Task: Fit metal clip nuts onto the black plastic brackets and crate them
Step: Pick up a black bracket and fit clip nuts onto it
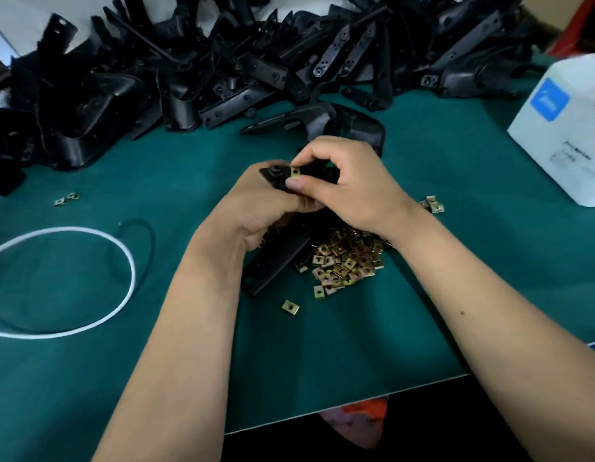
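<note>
Above the middle of the green table, my left hand (256,208) grips a long black plastic bracket (276,261) whose lower end reaches down to the table. My right hand (349,185) pinches a brass-coloured clip nut (295,172) against the bracket's upper end, beside a round boss. A heap of loose clip nuts (343,261) lies just under my right wrist. A large pile of black brackets (222,61) fills the far side of the table.
A white box (563,128) stands at the right edge. A white cord loop (89,281) and a thin black loop lie at the left. Stray clip nuts (66,199) sit at the left, one (290,307) near the bracket's end and a few (433,204) at the right.
</note>
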The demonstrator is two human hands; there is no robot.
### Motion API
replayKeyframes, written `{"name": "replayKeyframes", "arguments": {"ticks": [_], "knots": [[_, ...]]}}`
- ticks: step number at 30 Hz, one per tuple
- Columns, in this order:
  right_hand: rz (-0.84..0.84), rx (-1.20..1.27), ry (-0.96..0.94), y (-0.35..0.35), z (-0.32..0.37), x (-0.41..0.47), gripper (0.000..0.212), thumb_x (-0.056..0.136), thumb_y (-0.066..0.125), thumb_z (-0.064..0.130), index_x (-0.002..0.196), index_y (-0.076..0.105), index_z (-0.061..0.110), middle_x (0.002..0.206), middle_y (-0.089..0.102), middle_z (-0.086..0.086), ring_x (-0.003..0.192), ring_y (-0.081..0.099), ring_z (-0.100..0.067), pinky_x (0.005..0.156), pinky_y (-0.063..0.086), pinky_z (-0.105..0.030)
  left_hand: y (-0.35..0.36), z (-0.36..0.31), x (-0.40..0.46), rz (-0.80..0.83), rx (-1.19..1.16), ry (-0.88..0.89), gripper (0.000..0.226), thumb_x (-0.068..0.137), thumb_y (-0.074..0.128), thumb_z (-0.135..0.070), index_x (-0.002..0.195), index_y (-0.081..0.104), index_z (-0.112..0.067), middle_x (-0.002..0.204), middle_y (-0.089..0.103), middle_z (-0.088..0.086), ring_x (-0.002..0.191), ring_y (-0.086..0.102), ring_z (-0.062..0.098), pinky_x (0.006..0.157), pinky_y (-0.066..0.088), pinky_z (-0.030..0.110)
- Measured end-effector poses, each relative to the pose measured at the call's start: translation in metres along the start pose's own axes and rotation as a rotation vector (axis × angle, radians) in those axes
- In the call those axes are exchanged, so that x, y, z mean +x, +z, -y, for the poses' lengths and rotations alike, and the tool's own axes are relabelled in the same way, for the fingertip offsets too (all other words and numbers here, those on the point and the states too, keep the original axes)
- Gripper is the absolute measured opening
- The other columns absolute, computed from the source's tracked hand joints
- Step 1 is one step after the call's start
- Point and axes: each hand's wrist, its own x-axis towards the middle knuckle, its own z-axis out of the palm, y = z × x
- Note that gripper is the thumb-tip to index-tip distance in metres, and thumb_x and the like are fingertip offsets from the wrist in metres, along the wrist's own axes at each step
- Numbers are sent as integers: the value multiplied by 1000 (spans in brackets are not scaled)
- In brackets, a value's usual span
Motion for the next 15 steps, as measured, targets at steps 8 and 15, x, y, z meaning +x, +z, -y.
{"name": "replayKeyframes", "arguments": {"ticks": [8, 15], "knots": [[-317, -84, 138, -62, -4, -34, 19, 92, 77, 27, 103, 76, 11, 92, 71, 13, 92, 66, 0, 84, 48, -14, 38, -45, 0, 102, 339, 12, 29, 82, 85, -22, 102, 70, -10, 93, 78, 13, 78, 71, 21, 78, 56, 37], [-840, -167, 286, -161, -26, -152, 15, 92, 74, 26, 100, 77, 13, 89, 74, 11, 83, 68, 1, 81, 53, -23, 194, -94, -3, 236, 757, 512, 24, 80, 83, -37, 82, 66, -20, 79, 69, -8, 79, 66, 17, 77, 54, 36]]}}
